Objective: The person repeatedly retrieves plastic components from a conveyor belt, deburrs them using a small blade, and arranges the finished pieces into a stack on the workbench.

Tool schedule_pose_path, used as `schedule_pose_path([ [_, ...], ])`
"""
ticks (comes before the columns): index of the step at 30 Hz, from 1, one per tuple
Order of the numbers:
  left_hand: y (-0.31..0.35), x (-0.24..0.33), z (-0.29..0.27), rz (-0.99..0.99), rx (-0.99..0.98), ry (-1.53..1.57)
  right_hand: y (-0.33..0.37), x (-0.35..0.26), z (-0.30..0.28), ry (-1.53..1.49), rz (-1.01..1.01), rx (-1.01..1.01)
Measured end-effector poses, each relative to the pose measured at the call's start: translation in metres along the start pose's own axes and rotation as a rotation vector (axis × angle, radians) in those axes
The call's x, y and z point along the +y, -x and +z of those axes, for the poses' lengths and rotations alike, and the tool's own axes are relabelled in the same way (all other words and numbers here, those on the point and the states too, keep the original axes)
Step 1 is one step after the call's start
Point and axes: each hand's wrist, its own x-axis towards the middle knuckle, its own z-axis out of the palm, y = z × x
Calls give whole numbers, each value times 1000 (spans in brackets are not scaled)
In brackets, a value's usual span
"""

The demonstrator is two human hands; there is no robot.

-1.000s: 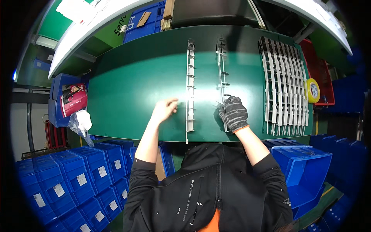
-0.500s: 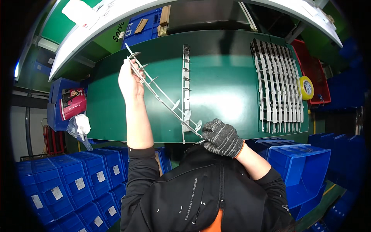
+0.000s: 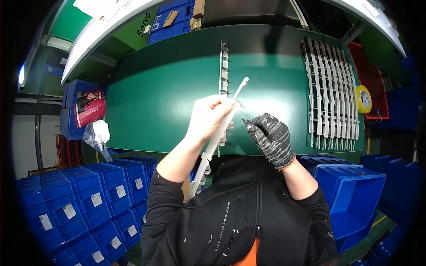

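My bare left hand (image 3: 207, 119) is closed round a long, narrow white plastic strip (image 3: 208, 157) with small tabs along it. The strip is tilted, its upper end over the table and its lower end near my left sleeve. To the right of it, apart from the strip, my right hand (image 3: 274, 139) wears a dark grey knitted glove. Its fingers pinch a small dark pointed thing (image 3: 246, 121), whose kind I cannot make out. Behind my left hand a similar strip (image 3: 224, 71) lies lengthwise on the green table (image 3: 159, 97), partly hidden.
Several similar strips (image 3: 333, 93) lie side by side at the table's right. Beyond them are a yellow tape roll (image 3: 364, 99) and a red bin (image 3: 376, 88). Blue crates (image 3: 95, 199) stand stacked at the lower left; an open blue crate (image 3: 353, 190) stands at the lower right.
My left hand has moved right and toward me, turning the strip so its lower end swings toward my left sleeve. My right hand has let go of the strip and risen.
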Motion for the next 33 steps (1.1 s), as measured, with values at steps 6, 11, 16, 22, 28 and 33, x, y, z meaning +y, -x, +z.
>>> schedule_pose_path([
  [6,-1,-11,12,-126,-109,68,8,4,1,-60,68,-29],
  [11,-2,-11,11,-123,-140,84,6,4,3,-56,133,-41],
  [16,-1,-9,12,-143,-164,85,6,9,0,-81,126,-72],
  [22,-1,-11,15,-152,-220,27,8,11,-1,92,-41,259],
  [28,-2,-21,12,-166,-123,24,5,17,-17,-160,84,379],
  [33,-2,-19,12,-133,-150,102,2,13,-5,-244,120,-60],
])
